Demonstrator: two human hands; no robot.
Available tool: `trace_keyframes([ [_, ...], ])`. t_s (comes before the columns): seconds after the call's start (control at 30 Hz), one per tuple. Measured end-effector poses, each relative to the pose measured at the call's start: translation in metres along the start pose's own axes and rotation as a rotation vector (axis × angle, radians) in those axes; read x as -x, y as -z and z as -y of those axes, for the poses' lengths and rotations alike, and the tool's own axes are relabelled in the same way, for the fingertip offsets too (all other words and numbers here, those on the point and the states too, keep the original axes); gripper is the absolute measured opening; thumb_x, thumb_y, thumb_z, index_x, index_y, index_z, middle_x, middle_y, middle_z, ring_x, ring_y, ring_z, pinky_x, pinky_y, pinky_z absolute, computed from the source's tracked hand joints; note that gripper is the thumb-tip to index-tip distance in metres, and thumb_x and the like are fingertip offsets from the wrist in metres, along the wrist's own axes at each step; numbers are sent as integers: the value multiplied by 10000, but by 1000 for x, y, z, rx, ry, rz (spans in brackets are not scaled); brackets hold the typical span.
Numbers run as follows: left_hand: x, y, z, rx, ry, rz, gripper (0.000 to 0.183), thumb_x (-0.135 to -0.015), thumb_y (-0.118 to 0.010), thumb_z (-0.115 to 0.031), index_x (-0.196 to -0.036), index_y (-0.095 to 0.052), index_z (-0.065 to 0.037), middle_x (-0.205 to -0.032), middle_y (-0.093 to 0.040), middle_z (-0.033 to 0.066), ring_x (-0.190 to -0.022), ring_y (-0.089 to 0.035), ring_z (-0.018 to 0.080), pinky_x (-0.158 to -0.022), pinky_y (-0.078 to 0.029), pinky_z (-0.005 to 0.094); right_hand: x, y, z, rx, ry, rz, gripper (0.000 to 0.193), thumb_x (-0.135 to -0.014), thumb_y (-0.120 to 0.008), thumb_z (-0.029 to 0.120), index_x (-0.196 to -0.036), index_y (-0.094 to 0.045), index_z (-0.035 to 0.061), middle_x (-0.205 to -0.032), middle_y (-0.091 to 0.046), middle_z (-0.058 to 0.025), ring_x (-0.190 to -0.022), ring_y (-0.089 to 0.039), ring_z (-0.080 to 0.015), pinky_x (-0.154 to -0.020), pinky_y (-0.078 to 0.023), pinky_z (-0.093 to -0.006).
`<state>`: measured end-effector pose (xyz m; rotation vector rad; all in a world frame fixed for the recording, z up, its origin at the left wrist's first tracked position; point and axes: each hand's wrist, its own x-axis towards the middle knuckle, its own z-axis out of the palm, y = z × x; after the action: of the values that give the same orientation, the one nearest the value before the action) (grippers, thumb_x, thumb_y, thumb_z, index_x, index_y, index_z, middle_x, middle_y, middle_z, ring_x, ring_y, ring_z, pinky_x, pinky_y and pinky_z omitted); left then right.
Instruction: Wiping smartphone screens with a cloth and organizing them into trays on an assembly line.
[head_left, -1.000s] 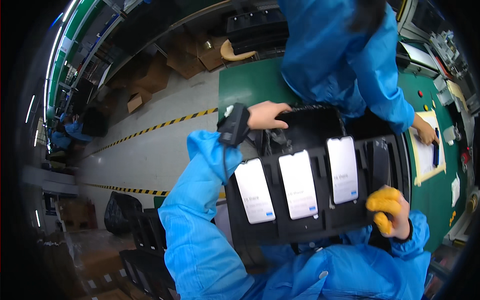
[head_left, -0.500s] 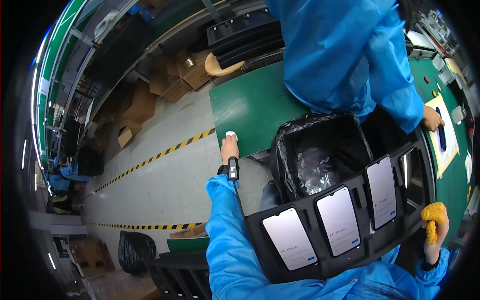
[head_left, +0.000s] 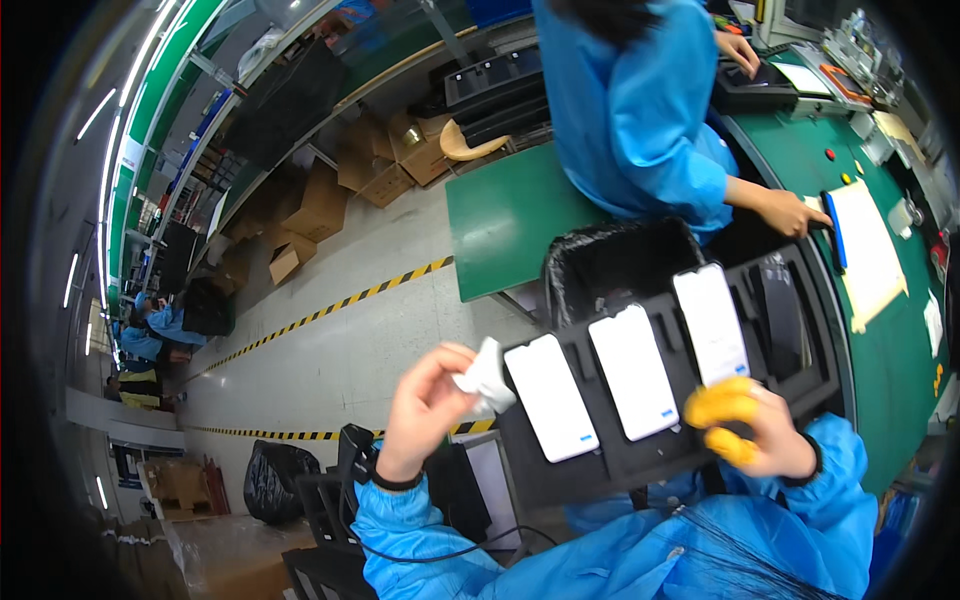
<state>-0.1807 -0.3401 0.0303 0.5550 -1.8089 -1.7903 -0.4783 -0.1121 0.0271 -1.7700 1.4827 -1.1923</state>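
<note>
A black tray [head_left: 640,455] in front of me holds three phones with bright white screens: the left phone [head_left: 552,398], the middle phone [head_left: 634,372] and the right phone [head_left: 712,325]. My left hand [head_left: 428,408] pinches a crumpled white wipe [head_left: 487,378] beside the tray's left edge, close to the left phone. Yellow finger covers sit on the thumb and forefinger of my right hand [head_left: 765,428]. Those two digits are curved and apart, with nothing between them, and the forefinger overlaps the lower end of the right phone. Whether it touches the phone I cannot tell.
Behind the tray stands a bin lined with a black bag [head_left: 575,275], near a green table [head_left: 510,215]. A co-worker in a blue smock [head_left: 640,120] reaches to the green bench [head_left: 880,400] at right. Cardboard boxes [head_left: 318,205] lie on the floor at far left.
My left hand has come back from the green table to the tray with the wipe. My right hand has moved left to the right phone. The phone screens have turned plainer white.
</note>
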Motion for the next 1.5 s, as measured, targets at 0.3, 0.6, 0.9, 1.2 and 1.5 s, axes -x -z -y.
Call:
trace_keyframes([
  [0.3, 19, -178, -19, -504, -130, -13, 189, -767, -630, 48, -944, -605, -15, -1087, -525, 123, -981, -556, 209, -844, -447, 305, 21, -20, 2, -997, -242, 134, 601, -886, -637, 19, -1409, -343, 25, -1374, -432, -121, -1175, -533, -199, -1000, -445, -334],
  [0.6, 12, -287, 6, -502, -216, -95, 221, -691, -634, 26, -901, -565, 7, -945, -633, 135, -856, -618, 240, -803, -483, 313, 94, 22, -38, -648, -83, -231, 284, -773, -774, 89, -1019, -642, 38, -1062, -599, -79, -996, -566, -188, -860, -453, -310],
  [0.9, -12, -342, 27, -492, -75, -187, 178, -761, -701, -17, -913, -610, 4, -928, -634, 125, -877, -630, 234, -776, -487, 307, 122, 67, -60, -746, -275, -223, 197, -827, -736, 103, -974, -643, 10, -1063, -630, -105, -979, -628, -202, -860, -502, -314],
  [1.2, -43, -348, 94, -957, -419, 201, 162, -760, -688, -74, -893, -602, -40, -954, -581, 72, -804, -553, 249, -713, -478, 337, 62, 157, -129, 206, 59, 167, 246, -746, -710, 79, -990, -673, 66, -877, -648, -123, -822, -639, -320, -723, -522, -348],
  [1.5, -45, -344, 103, -702, -285, 207, 167, -759, -711, -82, -885, -612, -38, -940, -578, 63, -761, -540, 219, -687, -482, 294, -71, 146, -196, 569, 392, 159, 290, -657, -690, 87, -944, -651, 91, -881, -575, -111, -856, -549, -305, -740, -436, -415],
])
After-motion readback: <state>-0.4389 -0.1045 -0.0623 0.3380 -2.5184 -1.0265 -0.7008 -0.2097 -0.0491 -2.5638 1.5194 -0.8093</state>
